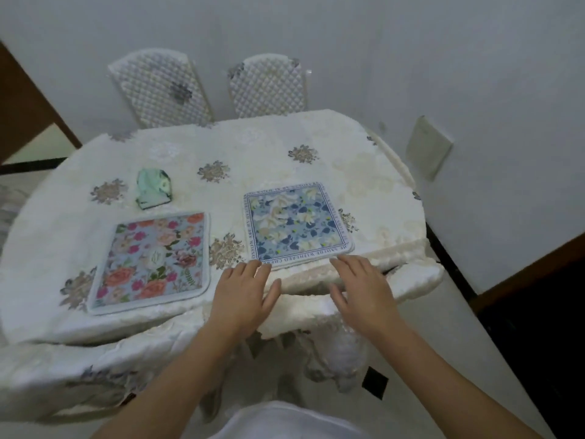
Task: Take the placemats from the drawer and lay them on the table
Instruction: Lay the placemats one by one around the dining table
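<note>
Lying flat near the front edge of the surface (pixel 269 153), the blue mat (pixel 297 224) sat right of centre, one side roughly parallel to that edge. It was square with rounded corners, printed with white and dark blue flowers inside a border of lettering. A second rim showed at its near right corner, so it may have been more than one mat stacked; this could not be confirmed.

The left hand (pixel 243 293) lay at the mat's near left corner, fingertips touching or just short of it. The right hand (pixel 361 289) was just below the near right side. Each grip was fully open, fingers straight and spread, holding nothing. Judgement: the hands flanked the near edge to square or smooth the mat, not to lift it.

The pink mat (pixel 152 261), rose-patterned with a pale border, lay flat to the left, well apart from the blue one, as for a neighbouring place setting. A cream cloth (pixel 364 172) with floral motifs covered the surface. A green pack (pixel 154 189) stood just beyond the pink mat. Two chairs (pixel 161 90) stood at the far side. No drawer was in view.
</note>
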Demonstrator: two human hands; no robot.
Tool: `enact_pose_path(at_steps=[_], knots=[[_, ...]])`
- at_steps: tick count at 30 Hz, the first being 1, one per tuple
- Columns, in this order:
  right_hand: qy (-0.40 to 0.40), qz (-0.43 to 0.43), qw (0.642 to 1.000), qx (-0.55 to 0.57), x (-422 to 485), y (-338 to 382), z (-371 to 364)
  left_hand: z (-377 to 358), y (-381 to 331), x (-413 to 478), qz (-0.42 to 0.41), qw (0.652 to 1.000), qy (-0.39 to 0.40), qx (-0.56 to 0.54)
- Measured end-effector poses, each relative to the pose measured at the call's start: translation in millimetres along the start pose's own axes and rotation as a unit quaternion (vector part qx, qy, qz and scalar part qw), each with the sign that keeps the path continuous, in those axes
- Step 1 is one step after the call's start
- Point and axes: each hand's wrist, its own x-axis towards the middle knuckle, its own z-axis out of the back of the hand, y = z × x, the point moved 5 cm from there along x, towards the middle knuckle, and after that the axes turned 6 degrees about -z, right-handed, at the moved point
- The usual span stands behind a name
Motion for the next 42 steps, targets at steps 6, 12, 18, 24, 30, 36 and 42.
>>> enact_pose_path(at_steps=[6, 12, 18, 24, 30, 36, 42], knots=[[0.032, 0.003, 0.999, -0.025, 40.1, -15.5, -7.8, -26.4, 18.3, 50.8, 0.010, 0.999, 0.040, -0.010], [0.071, -0.042, 0.996, -0.025, 77.7, -56.2, -15.9, -46.7, 19.2, 103.0, 0.006, 0.998, 0.063, -0.029], [0.117, -0.043, 0.992, 0.024, 146.4, -78.8, -44.0, -65.8, 62.3, 136.7, 0.091, 0.989, 0.095, -0.060], [0.164, -0.018, 0.984, 0.072, 222.1, -94.4, -83.4, -92.2, 100.7, 148.4, 0.219, 0.964, 0.127, -0.078], [0.201, -0.053, 0.965, 0.157, 261.2, -115.1, -134.1, -124.4, 109.9, 145.2, 0.313, 0.927, 0.139, -0.153], [0.173, -0.130, 0.951, 0.220, 254.9, -122.8, -153.7, -129.4, 100.7, 148.0, 0.385, 0.897, 0.062, -0.210], [0.185, -0.184, 0.934, 0.244, 248.7, -139.6, -157.6, -124.3, 97.5, 154.5, 0.407, 0.889, 0.026, -0.207]])
